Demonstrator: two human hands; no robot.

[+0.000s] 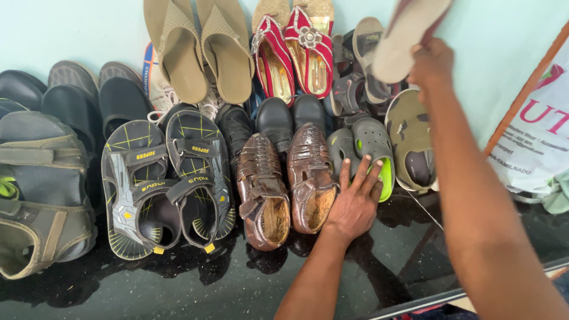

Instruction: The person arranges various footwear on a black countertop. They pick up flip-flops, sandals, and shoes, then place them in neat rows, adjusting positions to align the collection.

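Observation:
My left hand [354, 200] lies flat with fingers spread, resting against the right brown leather sandal [309, 178] and touching the grey clog with green lining [372, 151]. My right hand [431, 63] is raised at the upper right, gripping a beige slipper [408, 35] by its heel end, sole side facing me, held up over the back row of shoes. The left brown leather sandal [262, 189] sits beside its pair.
Rows of footwear line a pale green wall on a glossy black floor [237, 284]: black-and-yellow strap sandals [166, 184], tan slippers [198, 50], red-and-gold sandals [293, 50], black shoes [290, 115], olive sandals [41, 189]. A white printed bag [536, 136] stands at right.

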